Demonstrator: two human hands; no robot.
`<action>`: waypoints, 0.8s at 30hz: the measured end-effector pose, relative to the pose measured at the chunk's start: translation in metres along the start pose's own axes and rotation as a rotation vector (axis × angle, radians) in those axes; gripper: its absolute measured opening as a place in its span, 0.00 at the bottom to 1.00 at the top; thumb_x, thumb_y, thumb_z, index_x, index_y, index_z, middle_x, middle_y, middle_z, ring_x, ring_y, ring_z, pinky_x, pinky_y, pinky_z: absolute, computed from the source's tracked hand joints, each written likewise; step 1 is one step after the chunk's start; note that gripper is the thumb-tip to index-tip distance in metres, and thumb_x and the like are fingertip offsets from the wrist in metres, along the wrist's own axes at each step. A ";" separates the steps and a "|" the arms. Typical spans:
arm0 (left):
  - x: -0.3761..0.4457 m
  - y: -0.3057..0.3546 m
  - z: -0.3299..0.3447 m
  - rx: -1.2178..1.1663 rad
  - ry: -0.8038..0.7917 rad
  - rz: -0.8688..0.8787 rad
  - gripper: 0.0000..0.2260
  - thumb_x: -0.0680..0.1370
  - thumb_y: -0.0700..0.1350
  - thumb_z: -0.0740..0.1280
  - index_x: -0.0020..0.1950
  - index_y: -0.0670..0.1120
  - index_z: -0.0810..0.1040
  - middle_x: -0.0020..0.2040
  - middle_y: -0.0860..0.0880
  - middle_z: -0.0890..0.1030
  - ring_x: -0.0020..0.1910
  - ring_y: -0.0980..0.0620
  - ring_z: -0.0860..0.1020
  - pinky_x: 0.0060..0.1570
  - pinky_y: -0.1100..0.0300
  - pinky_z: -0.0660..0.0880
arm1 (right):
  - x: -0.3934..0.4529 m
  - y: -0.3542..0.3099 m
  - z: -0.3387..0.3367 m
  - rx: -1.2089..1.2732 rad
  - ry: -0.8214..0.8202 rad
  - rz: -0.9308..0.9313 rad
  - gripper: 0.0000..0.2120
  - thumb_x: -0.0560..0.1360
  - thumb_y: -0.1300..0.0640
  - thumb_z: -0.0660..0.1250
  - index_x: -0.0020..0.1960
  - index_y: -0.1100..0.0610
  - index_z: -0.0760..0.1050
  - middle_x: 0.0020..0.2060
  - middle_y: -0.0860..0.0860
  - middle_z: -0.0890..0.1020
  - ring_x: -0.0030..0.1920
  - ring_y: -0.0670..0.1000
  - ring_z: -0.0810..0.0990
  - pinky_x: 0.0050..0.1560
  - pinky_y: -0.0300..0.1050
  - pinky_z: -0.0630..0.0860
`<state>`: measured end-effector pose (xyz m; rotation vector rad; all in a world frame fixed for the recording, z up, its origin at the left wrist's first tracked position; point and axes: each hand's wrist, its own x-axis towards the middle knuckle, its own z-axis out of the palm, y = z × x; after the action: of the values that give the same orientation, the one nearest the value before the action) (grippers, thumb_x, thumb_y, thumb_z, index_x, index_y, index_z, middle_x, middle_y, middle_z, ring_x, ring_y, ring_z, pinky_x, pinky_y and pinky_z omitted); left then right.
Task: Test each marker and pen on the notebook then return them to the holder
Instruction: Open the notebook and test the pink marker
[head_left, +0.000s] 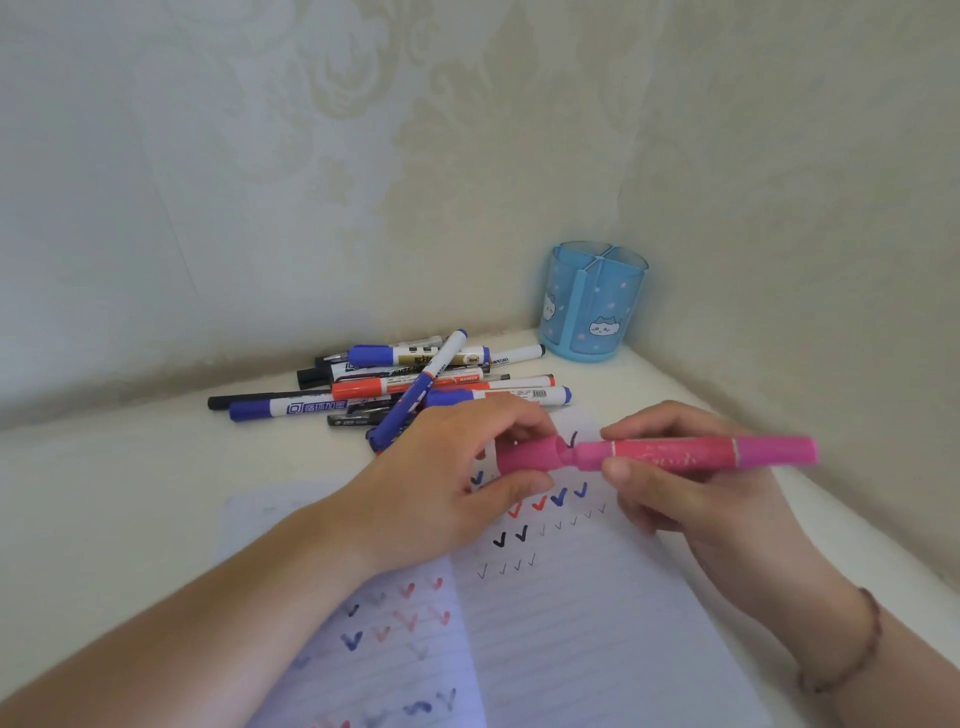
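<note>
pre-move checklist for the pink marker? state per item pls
1. Right hand grips the pink marker barrel: ok.
2. Left hand pinches the cap: ok.
3. Cap fully off or fully seated: cannot tell, a gap shows at the joint.
4. Notebook open under the hands, with blank lines: ok.
5. Holder upright in the corner: ok.
6. Pink mark already on the page: cannot tell.

Soft, even daylight is falling without glare; wide-angle distortion is bending the edges, and everything is looking slightly blurred.
</note>
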<state>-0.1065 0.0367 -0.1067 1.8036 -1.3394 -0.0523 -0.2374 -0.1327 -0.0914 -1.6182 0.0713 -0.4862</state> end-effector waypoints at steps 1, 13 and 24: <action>0.000 0.000 0.001 -0.018 0.012 0.006 0.10 0.76 0.49 0.72 0.56 0.52 0.77 0.47 0.62 0.79 0.49 0.59 0.77 0.49 0.67 0.72 | 0.000 -0.001 -0.001 -0.005 -0.001 0.009 0.23 0.54 0.40 0.81 0.42 0.54 0.83 0.25 0.51 0.77 0.24 0.52 0.70 0.24 0.37 0.67; -0.005 0.015 0.009 -0.298 0.058 0.071 0.10 0.77 0.45 0.69 0.57 0.51 0.75 0.44 0.60 0.81 0.40 0.59 0.80 0.44 0.69 0.73 | -0.003 0.000 0.009 0.138 -0.094 0.075 0.23 0.64 0.36 0.74 0.41 0.55 0.73 0.30 0.59 0.82 0.21 0.54 0.74 0.25 0.37 0.59; -0.004 0.019 0.008 -0.297 0.018 0.041 0.09 0.77 0.50 0.67 0.53 0.49 0.70 0.41 0.52 0.78 0.35 0.59 0.75 0.35 0.65 0.71 | -0.007 0.004 0.010 0.090 -0.013 0.038 0.24 0.56 0.36 0.78 0.44 0.51 0.83 0.29 0.57 0.82 0.21 0.52 0.72 0.24 0.37 0.65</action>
<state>-0.1269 0.0336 -0.1012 1.5230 -1.2820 -0.2016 -0.2392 -0.1218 -0.0974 -1.5293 0.0694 -0.4443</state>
